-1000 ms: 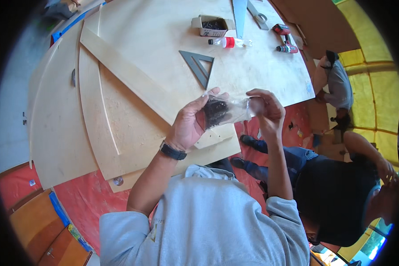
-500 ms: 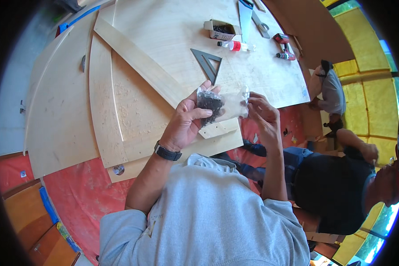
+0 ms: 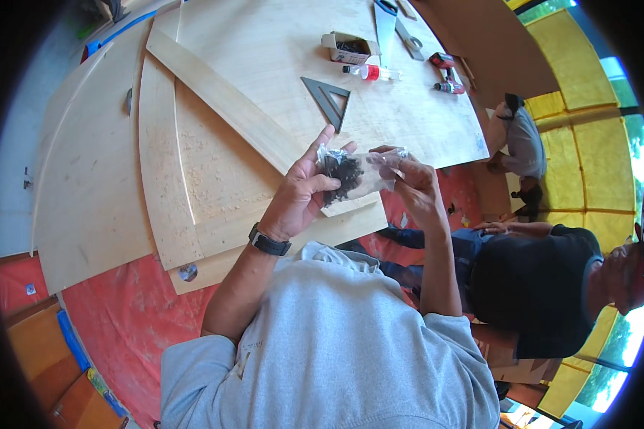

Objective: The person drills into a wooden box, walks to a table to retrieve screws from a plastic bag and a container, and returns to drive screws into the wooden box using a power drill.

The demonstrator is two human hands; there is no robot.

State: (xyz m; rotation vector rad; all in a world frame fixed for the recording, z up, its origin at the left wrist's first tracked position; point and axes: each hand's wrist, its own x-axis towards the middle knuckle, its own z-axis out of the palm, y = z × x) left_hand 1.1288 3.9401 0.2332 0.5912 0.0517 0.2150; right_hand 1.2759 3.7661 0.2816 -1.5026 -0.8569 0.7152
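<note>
My left hand (image 3: pixel 302 184) grips one end of a clear plastic bag (image 3: pixel 368 179), its thumb pressed on the front. Small dark pieces that look like screws (image 3: pixel 343 174) are bunched at that end. My right hand (image 3: pixel 418 187) pinches the other end of the bag, which is flat and see-through, with fingertips against the plastic. Both hands hold it in front of my chest, above the near edge of the wooden panels. Beyond the bag, a grey triangular speed square (image 3: pixel 328 101) lies on the plywood.
On the plywood sheet (image 3: pixel 250 50) stand an open box of dark screws (image 3: pixel 350 48), a plastic bottle (image 3: pixel 372 72), a handsaw (image 3: pixel 386 28) and a red cordless drill (image 3: pixel 447 75). A long board (image 3: pixel 222 100) lies diagonally. A person in black (image 3: pixel 533 293) is close on my right; another person (image 3: pixel 524 143) is farther back.
My right hand has moved in along the bag, and its fingers now overlap the plastic more. The nearby person's forearm has dropped from a raised position.
</note>
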